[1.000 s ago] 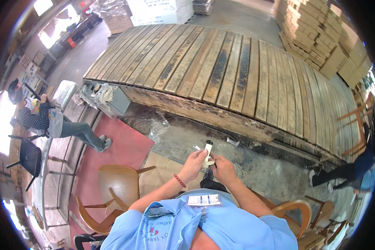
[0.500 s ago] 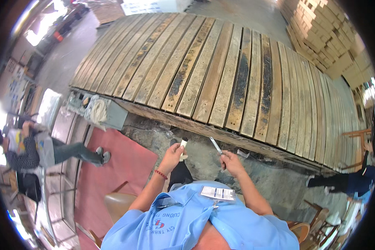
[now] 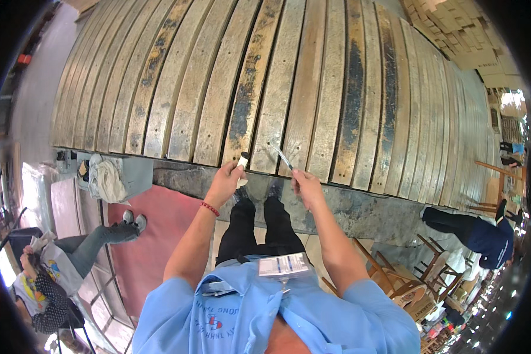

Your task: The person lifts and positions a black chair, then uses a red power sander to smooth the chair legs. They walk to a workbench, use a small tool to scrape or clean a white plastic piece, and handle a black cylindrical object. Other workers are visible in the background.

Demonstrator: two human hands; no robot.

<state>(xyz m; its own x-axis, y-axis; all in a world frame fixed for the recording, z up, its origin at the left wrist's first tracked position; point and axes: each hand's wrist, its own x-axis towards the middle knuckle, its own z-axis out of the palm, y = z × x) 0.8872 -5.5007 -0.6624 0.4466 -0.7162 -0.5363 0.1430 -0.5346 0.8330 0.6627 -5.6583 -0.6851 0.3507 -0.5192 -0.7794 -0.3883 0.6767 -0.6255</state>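
My left hand (image 3: 223, 184), with a red bead bracelet at the wrist, grips a small cream-coloured tube with a black end (image 3: 242, 160). A slim silvery tool (image 3: 283, 157), maybe a blade or narrow knife, juts from the closed fingers of my right hand (image 3: 308, 187). Its exact kind is too small to tell. Both hands are near the front edge of a slatted wooden platform (image 3: 265, 127), the two held things overlapping its edge in view. A space separates the hands, and the tool's tip points away from me, slightly left.
A grey box with a pale cloth (image 3: 107, 182) stands by the platform's left front. A seated person (image 3: 59, 256) is at left, beside a red mat (image 3: 150, 248). Wooden chairs (image 3: 404, 289) lie to the right; another person (image 3: 484, 236) is beyond. Stacked cartons (image 3: 454, 29) stand far right.
The view has shifted downward and closer, so my legs and feet now show. Both hands have moved up to the platform's front edge, still holding the tube and the silvery tool.
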